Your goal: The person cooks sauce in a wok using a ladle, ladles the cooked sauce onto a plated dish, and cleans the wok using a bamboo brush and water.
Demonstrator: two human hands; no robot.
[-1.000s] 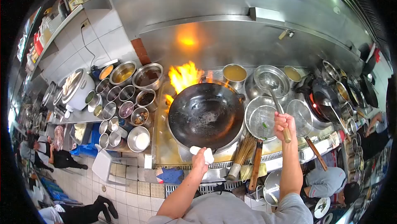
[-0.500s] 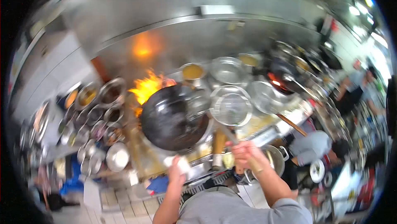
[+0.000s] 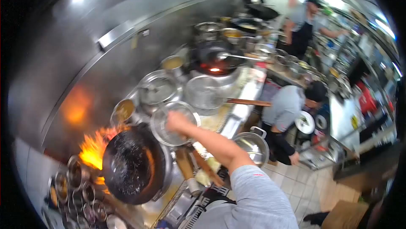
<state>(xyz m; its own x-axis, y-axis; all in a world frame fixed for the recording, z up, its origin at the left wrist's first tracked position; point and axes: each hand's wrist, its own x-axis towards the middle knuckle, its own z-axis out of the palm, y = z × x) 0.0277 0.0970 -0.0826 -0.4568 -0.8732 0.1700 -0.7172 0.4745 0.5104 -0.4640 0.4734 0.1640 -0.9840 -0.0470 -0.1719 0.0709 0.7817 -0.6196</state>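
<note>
My right hand (image 3: 176,123) is stretched out over a round metal strainer (image 3: 157,126) and is smeared by motion. Its fingers and anything in them cannot be made out. To its left a large black wok (image 3: 129,165) sits tilted on the stove, its inside wet and shiny. Orange flames (image 3: 94,149) rise behind the wok's far left edge. A wooden handle (image 3: 207,167) slopes from near the strainer toward the counter's front edge. My left hand does not show.
Behind the strainer stand a metal basin (image 3: 158,88) and pots of yellowish liquid (image 3: 125,109). Another wok (image 3: 215,57) glows red on a farther burner. Several small containers (image 3: 76,174) crowd the lower left. One person (image 3: 283,108) bends close on the right; another (image 3: 301,28) stands farther back.
The view has swung to the right. My right hand has gone from a metal shaft near the counter's front to above the strainer. My left hand, earlier at the wok with a white cloth, has left view.
</note>
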